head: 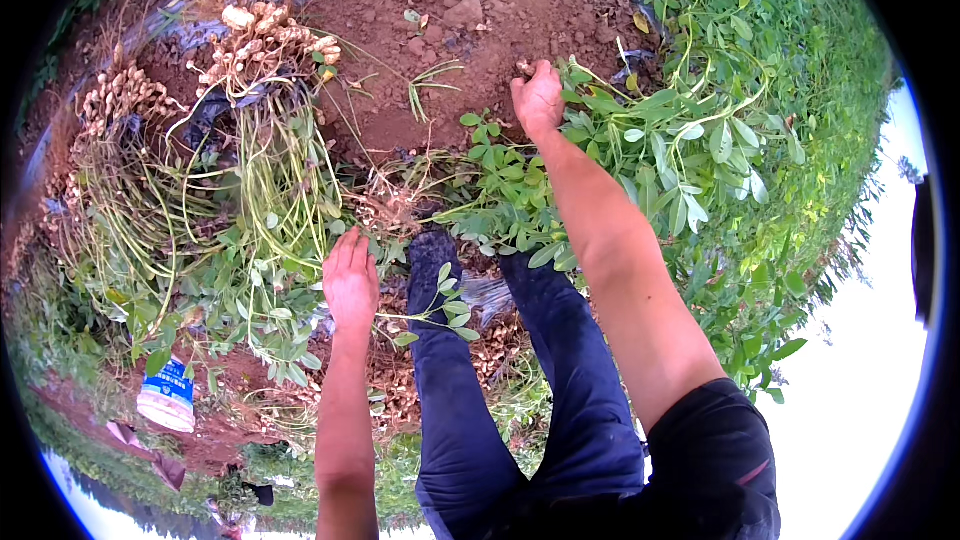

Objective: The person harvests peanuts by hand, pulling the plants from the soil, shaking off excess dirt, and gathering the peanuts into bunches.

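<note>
Pulled peanut plants lie on the left, their stems [281, 180] bunched and their clusters of peanut pods [259, 45] pointing away from me. My left hand [351, 281] is beside the leafy stems, fingers stretched out and holding nothing. My right hand [538, 97] reaches to the bare soil [450, 22], its fingers curled around a small brownish thing, perhaps a peanut pod [527, 69]. Green peanut foliage [660, 127] lies just right of that hand. A smaller plant with thin roots [390, 202] rests between my hands, close to my feet.
Many loose pods [397, 390] lie on the ground around my legs. A blue and white bucket [166, 396] bearing writing stands at the lower left. Dense green plants [810, 90] grow along the right. Strips of plastic film [487, 296] show on the soil.
</note>
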{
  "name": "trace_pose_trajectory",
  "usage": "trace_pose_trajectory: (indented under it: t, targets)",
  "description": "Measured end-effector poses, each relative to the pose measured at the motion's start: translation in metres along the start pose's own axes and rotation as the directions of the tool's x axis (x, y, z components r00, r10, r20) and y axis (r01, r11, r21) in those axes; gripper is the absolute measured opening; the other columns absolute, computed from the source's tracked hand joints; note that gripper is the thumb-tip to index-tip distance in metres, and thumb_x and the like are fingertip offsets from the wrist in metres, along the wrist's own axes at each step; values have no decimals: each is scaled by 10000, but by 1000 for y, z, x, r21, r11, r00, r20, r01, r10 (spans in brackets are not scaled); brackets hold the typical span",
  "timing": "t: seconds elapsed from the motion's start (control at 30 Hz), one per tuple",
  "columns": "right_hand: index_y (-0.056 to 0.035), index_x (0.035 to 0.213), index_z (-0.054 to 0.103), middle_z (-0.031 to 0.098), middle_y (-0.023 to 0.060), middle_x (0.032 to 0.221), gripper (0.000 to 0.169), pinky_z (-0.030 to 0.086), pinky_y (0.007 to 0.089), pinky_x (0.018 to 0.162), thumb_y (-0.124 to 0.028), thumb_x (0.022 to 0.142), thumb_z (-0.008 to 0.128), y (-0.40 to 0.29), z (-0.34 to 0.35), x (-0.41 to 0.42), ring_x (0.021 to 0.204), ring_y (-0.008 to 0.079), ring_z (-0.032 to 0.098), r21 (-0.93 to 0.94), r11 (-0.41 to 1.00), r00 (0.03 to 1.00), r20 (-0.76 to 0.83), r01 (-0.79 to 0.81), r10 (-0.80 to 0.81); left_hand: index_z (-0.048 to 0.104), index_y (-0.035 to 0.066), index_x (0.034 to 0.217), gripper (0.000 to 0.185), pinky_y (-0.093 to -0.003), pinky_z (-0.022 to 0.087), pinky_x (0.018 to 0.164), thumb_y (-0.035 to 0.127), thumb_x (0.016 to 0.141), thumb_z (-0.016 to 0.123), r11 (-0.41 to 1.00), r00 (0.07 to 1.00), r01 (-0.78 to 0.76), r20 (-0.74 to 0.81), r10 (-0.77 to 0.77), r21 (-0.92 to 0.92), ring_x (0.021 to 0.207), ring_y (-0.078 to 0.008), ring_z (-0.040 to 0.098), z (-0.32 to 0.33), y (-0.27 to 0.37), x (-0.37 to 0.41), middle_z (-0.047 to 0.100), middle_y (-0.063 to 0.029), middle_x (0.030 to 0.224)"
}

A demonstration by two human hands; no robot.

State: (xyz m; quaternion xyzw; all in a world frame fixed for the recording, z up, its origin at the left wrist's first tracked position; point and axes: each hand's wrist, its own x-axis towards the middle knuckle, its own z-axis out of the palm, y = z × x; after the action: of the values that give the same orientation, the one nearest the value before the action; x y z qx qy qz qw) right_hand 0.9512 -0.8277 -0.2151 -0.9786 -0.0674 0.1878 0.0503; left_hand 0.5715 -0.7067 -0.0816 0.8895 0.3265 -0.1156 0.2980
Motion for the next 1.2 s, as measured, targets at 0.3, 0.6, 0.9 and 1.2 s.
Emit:
trace_pose_trajectory:
  t: [0.3, 0.6, 0.9, 1.2]
  targets:
    - [-114, 1163, 588, 667, 138, 1070, 385, 531, 445, 874, -205, 816, 730, 24, -6, 28, 983, 348, 649, -29, 966, 966, 53, 256, -254, 681, 38, 1144, 311, -409, 471, 1007, 59, 834, 688, 999, 1000, -17, 1, 17, 28, 1172, -297, 604, 9, -7, -1, 635, -95, 1299]
    - [-43, 1140, 616, 664, 37, 902, 241, 537, 250, 551, -160, 936, 667, 28, -9, 29, 649, 106, 653, 660, 699, 898, 435, -274, -59, 688, 35, 1119, 278, -415, 484, 964, 40, 844, 650, 996, 998, -67, 13, 67, 63, 1138, -297, 613, 6, -23, -4, 649, -93, 1261]
    - [-34, 1292, 588, 670, 58, 1024, 317, 561, 270, 727, -101, 983, 609, -23, -80, -54, 804, 140, 660, 714, 288, 593, 695, -639, -408, 719, 142, 1127, 271, -379, 543, 730, 39, 886, 651, 908, 973, 219, 12, -230, -357, 764, -293, 655, -29, 16, 18, 678, -81, 973]
    - [-16, 1240, 593, 686, 61, 982, 332, 574, 268, 728, -185, 966, 673, -85, -150, -152, 814, 142, 685, 614, 492, 277, 755, -617, -594, 615, 33, 1328, 445, -277, 506, 915, 15, 894, 708, -43, 951, 185, 190, -245, -982, 1056, -136, 632, -74, 101, 71, 665, -71, 1214]
